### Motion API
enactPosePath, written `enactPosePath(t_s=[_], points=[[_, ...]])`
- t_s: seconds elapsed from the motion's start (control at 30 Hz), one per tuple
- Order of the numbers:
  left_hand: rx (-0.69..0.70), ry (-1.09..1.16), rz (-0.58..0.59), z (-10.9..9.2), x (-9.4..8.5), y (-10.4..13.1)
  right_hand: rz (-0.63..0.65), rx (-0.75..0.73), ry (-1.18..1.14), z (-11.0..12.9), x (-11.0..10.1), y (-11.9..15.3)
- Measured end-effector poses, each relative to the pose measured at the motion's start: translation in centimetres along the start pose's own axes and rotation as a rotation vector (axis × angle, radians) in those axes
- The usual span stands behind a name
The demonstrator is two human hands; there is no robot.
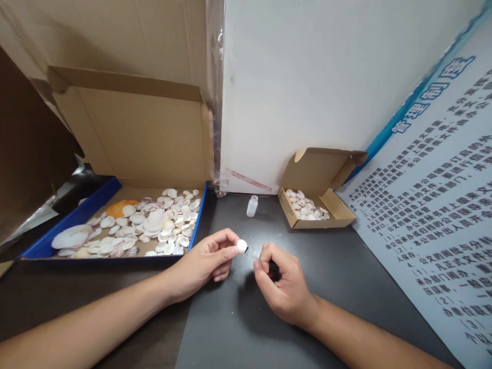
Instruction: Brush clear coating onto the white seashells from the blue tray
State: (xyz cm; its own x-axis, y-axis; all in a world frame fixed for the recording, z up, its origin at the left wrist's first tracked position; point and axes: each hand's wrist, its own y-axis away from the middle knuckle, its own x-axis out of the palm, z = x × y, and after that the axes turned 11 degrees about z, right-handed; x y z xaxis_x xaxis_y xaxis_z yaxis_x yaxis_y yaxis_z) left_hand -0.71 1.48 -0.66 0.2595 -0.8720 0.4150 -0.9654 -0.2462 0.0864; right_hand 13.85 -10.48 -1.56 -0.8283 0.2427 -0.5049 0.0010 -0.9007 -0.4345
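Note:
Between the thumb and fingertips of my left hand (209,261) is a small white shell (242,246). My right hand (285,284) is closed round a black-handled tool (274,270), whose thin shaft points left toward the shell. A dark tip shows at the shell's lower right edge; whether it touches the shell is hard to tell. Behind both hands, a small clear bottle (252,206) with whitish contents stands uncapped on the dark table (230,328).
At the left, a large open blue-edged box (203,212) holds several shells of mixed sizes. A smaller open cardboard box (326,224) with several shells lies at the back right. A white wall (288,92) rises behind, and a printed board (430,189) leans on the right.

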Motion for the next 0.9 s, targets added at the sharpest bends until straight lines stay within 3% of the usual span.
enactPosePath(t_s=[0.17,0.37,0.9], points=[[-0.006,0.015,-0.008,-0.03,-0.12,0.05,0.019,-0.053,-0.012,0.09,-0.09,0.05],[0.018,0.029,-0.007,0.06,0.05,-0.02,-0.118,0.059,0.075,-0.44,-0.27,-0.11],[0.029,-0.035,0.001,0.19,0.0,-0.03,-0.031,0.025,0.031,-0.24,-0.04,-0.12]])
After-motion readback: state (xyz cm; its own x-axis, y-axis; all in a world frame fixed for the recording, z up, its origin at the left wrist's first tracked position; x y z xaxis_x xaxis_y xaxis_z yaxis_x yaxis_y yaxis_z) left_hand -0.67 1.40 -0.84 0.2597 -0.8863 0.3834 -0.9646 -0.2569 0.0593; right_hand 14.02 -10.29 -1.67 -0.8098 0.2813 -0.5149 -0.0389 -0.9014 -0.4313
